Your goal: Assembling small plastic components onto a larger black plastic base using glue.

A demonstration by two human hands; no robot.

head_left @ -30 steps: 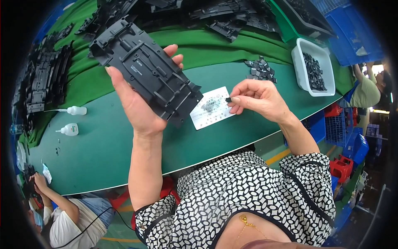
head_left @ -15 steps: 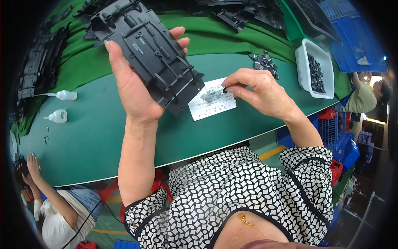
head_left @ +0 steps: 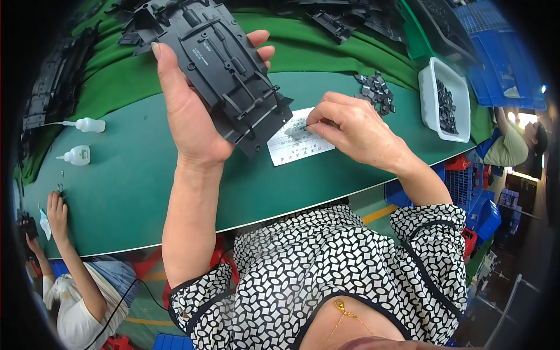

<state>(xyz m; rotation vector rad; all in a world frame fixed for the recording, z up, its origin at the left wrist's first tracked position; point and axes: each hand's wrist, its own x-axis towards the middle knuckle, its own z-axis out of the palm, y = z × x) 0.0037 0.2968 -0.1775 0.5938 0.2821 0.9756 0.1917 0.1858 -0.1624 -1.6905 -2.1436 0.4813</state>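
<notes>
My left hand (head_left: 192,116) holds up a black plastic chassis plate (head_left: 219,70) with moulded ribs, rods and a little white print; it is tilted, its lower end toward the middle of the table. My right hand (head_left: 356,128) is closed in a pinch, fingertips down at a white printed card (head_left: 303,154) with a grey smeared patch. Half a second ago a small black piece showed in this pinch; now the fingers mostly cover it. Just beyond my right hand lies a pile of small black plastic pieces (head_left: 376,93).
A white bin (head_left: 427,99) of small black parts stands at the right. Two white dropper bottles (head_left: 90,125) are on the green table (head_left: 128,204) at left. More black chassis parts (head_left: 64,76) lie on green cloth (head_left: 128,96). A co-worker's hand (head_left: 56,216) rests at far left.
My right hand has moved slightly left and down, its fingertips onto the card's smeared patch. The chassis plate has shifted a little. At left the co-worker's hand has reached farther onto the table.
</notes>
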